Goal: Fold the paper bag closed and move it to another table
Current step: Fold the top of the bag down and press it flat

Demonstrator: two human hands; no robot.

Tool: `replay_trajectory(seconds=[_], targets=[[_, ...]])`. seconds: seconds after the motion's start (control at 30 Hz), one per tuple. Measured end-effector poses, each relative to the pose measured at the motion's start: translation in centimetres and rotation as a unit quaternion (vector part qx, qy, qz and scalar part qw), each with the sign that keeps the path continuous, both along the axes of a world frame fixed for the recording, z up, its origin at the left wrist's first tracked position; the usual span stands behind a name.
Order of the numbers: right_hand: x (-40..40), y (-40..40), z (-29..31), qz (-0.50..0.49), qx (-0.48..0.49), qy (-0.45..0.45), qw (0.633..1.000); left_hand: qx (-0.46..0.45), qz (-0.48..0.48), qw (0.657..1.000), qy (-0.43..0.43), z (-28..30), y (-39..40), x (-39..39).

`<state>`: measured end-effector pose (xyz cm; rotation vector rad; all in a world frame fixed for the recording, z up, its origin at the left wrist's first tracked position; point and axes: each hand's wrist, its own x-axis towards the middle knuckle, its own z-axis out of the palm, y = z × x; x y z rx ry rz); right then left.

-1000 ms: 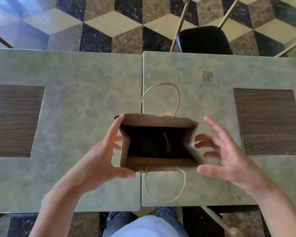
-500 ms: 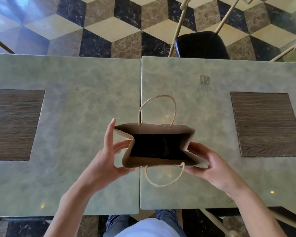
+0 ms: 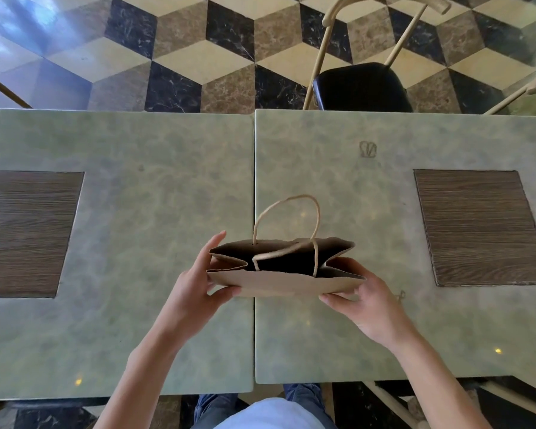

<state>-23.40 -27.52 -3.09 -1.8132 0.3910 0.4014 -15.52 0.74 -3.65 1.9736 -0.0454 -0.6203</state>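
A small brown paper bag with twine handles stands over the seam between two green tables. Its side gussets are creased inward, so the mouth is a narrow dark slit. The near handle lies across the opening and the far handle stands up. My left hand grips the bag's left end, thumb on the near panel and fingers up at the far side. My right hand pinches the right end the same way. What is inside the bag is hidden.
The left table and the right table touch edge to edge, each with a dark wood inlay. A black-seated chair stands beyond the right table. Patterned tile floor lies behind.
Both hands closed onto the bag's ends and pressed the sides inward. The wide-open mouth narrowed to a slit, and the near handle flipped up over the opening.
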Motion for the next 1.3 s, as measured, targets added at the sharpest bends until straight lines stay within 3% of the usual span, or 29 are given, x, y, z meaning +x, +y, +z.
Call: replay_trajectory(seconds=[0.13, 0.37, 0.83, 1.3], targets=[[0.0, -0.1, -0.9, 0.008, -0.034, -0.025, 0.999, -0.020, 0.020, 1.000, 0.014, -0.5, -0.1, 0.0], [-0.1, -0.4, -1.9, -0.017, 0.002, -0.024, 1.000, -0.014, 0.017, 1.000, 0.014, -1.1, -0.1, -0.3], [0.1, -0.5, -3.0, 0.008, -0.079, 0.001, 0.997, -0.035, 0.019, 0.999, 0.031, -1.8, -0.9, -0.9], [-0.7, -0.7, -1.9, -0.079, 0.040, -0.074, 0.993, -0.124, 0.130, 0.982, 0.057, -1.5, -1.3, -1.5]])
